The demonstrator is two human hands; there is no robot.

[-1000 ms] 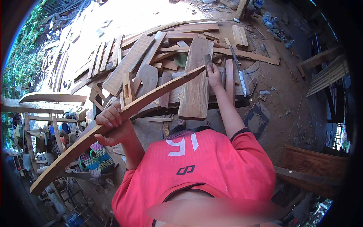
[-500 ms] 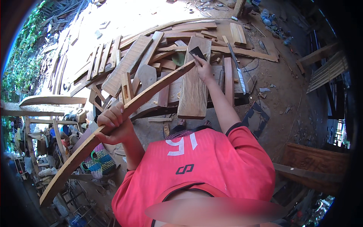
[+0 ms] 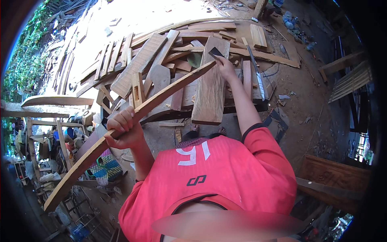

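Observation:
My left hand (image 3: 123, 129) grips a long, slightly curved wooden strip (image 3: 82, 165) that rises diagonally across the view from lower left to upper middle. My right hand (image 3: 223, 66) is closed on a dark flat rectangular piece (image 3: 215, 52) at the strip's upper end. Whether it also grips the strip there is unclear. Behind that end lies a wide pale board (image 3: 207, 105) on the low pile of lumber. A long thin tool (image 3: 258, 74) with a wooden handle lies just right of my right hand.
Cut boards (image 3: 133, 48) and offcuts cover the work area ahead. At lower left are cluttered wooden frames (image 3: 64, 145) and a woven basket (image 3: 107, 169). A carved panel (image 3: 334, 173) is at lower right, slatted wood (image 3: 348, 80) at upper right. My feet (image 3: 195, 129) are below the board.
My right hand has shifted slightly back and up, and the dark piece is more tilted than a second ago. The strip's lower end has swung slightly rightward; my left hand keeps its grip.

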